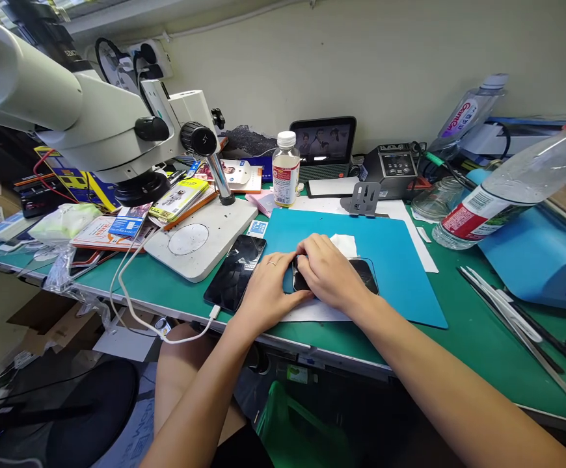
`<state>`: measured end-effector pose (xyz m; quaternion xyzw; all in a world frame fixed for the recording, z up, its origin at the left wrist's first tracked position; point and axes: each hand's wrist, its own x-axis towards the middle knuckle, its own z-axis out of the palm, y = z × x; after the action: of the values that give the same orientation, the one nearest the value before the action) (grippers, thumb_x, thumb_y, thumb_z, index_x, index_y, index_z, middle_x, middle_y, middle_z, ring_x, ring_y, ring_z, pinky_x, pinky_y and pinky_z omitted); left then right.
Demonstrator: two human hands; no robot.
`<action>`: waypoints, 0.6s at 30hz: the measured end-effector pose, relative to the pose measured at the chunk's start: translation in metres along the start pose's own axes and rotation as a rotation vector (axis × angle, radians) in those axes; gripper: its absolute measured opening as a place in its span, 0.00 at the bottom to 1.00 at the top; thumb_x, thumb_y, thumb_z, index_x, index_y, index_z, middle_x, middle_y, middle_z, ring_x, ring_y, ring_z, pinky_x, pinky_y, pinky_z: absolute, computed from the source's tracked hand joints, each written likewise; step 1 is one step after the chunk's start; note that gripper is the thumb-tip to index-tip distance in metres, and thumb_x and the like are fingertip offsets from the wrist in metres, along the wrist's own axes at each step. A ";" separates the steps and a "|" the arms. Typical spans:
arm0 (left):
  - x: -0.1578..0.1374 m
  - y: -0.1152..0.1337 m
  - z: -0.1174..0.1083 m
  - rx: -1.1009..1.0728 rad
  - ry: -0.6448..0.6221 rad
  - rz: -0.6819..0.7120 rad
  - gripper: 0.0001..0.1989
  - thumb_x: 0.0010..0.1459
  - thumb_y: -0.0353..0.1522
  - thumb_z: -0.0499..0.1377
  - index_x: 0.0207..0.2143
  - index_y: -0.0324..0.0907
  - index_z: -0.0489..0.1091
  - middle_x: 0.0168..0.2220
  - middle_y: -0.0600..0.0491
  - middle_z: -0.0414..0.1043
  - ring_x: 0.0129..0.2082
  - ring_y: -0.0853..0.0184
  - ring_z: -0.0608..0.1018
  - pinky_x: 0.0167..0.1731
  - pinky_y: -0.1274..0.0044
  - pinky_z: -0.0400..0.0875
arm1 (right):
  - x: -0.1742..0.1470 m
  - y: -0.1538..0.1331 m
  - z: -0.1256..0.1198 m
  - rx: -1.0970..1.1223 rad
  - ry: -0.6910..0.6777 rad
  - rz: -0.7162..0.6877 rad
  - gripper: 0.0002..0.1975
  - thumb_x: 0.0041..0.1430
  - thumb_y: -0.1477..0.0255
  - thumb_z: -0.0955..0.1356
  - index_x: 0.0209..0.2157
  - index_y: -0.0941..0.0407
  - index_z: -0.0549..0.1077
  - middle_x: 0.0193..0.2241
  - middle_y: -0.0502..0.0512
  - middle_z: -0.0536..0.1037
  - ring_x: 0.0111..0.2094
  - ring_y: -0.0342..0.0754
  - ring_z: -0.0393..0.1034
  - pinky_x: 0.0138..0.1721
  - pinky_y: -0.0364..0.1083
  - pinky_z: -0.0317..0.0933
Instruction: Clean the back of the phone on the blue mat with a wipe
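A dark smartphone point(365, 275) lies across the blue mat point(395, 260), its left part covered by my hands. My left hand point(269, 286) grips its left end, thumb along the near side and fingers at the far corner. Over the same end, my right hand point(329, 272) is closed with curled fingers against the phone; anything small between the fingertips is hidden. Behind the right hand rests a piece of white tissue point(344, 245). To the left of my left hand lies a larger black device with a cracked screen point(237, 272), a white cable point(185, 339) at its lower end.
A microscope point(112, 123) overhangs the left side, its pale base point(200, 244) on the green bench. A drink bottle point(285, 170), a small screen point(326, 140) and a black control box point(394, 170) stand behind. Tweezers point(522, 331) and a red-capped bottle point(498, 195) are at right.
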<state>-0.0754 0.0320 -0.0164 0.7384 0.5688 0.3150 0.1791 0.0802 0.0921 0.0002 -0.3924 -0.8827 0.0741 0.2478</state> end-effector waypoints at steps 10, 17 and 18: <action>-0.001 -0.001 0.000 0.007 0.019 0.026 0.29 0.56 0.38 0.69 0.58 0.43 0.66 0.56 0.46 0.72 0.58 0.54 0.71 0.58 0.62 0.66 | -0.001 0.001 -0.001 -0.014 -0.008 -0.016 0.09 0.67 0.76 0.58 0.35 0.55 0.67 0.36 0.60 0.75 0.38 0.55 0.66 0.42 0.53 0.61; -0.003 -0.003 0.003 -0.044 0.074 0.073 0.28 0.55 0.37 0.70 0.56 0.45 0.67 0.56 0.47 0.73 0.57 0.55 0.72 0.58 0.63 0.67 | -0.003 0.000 -0.016 0.025 -0.043 -0.046 0.11 0.69 0.69 0.59 0.44 0.56 0.71 0.42 0.62 0.79 0.43 0.57 0.71 0.46 0.55 0.63; -0.003 -0.003 0.003 -0.059 0.092 0.079 0.29 0.55 0.37 0.70 0.57 0.45 0.66 0.56 0.47 0.73 0.58 0.55 0.72 0.58 0.63 0.67 | -0.003 0.003 -0.022 0.069 -0.076 -0.059 0.13 0.70 0.67 0.60 0.48 0.56 0.71 0.45 0.63 0.79 0.46 0.58 0.72 0.47 0.56 0.64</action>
<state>-0.0757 0.0301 -0.0212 0.7395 0.5371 0.3720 0.1619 0.0947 0.0901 0.0169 -0.3542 -0.8997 0.1120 0.2293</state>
